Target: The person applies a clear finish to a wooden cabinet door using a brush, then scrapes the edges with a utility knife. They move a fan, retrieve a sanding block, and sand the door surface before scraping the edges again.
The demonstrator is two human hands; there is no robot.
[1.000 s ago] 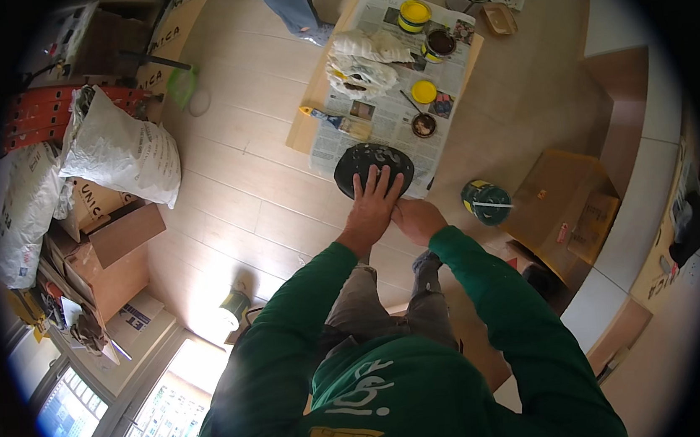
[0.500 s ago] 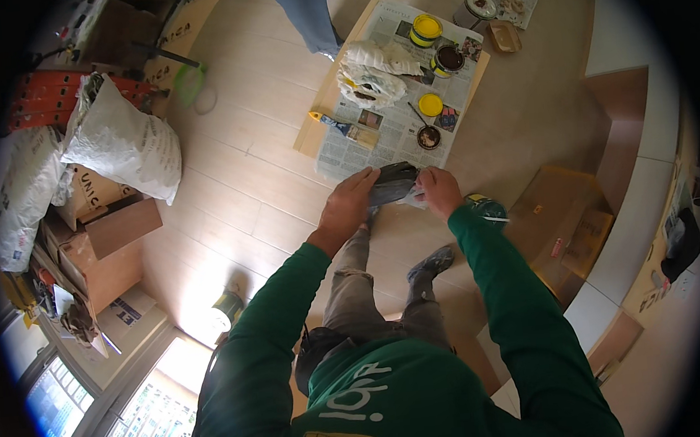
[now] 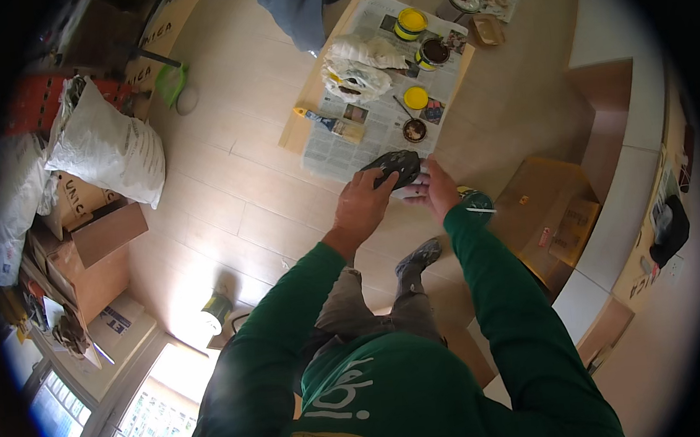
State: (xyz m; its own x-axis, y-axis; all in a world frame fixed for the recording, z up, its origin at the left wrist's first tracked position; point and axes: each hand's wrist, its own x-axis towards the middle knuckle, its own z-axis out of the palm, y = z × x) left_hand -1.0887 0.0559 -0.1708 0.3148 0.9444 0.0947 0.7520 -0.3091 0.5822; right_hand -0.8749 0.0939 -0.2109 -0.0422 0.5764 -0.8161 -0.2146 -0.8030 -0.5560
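In front of my body, both hands are raised at the near edge of the newspaper-covered board (image 3: 327,157). My left hand (image 3: 361,207) is closed on a black, rounded bundle (image 3: 398,163) with a slightly shiny surface; its exact kind is unclear. My right hand (image 3: 441,188) is closed at the bundle's right side, its fingers pinching a pale, see-through film (image 3: 409,190). On the newspaper beyond lie a wide paintbrush (image 3: 333,125) and white rags (image 3: 357,74). An open tin of dark brown paint (image 3: 433,52) stands beside them.
A yellow-lidded tin (image 3: 410,23), a yellow lid (image 3: 415,98) and a brown-stained lid (image 3: 414,130) rest on the newspaper. A person's grey trouser leg (image 3: 288,9) is beyond. White sacks (image 3: 111,144) and cartons (image 3: 101,255) crowd the left; a large carton (image 3: 547,208) lies right.
The black bundle has turned in my hands, from a flat, long shape to a rounder one. My right hand has shifted slightly lower, and the whole view has moved a little.
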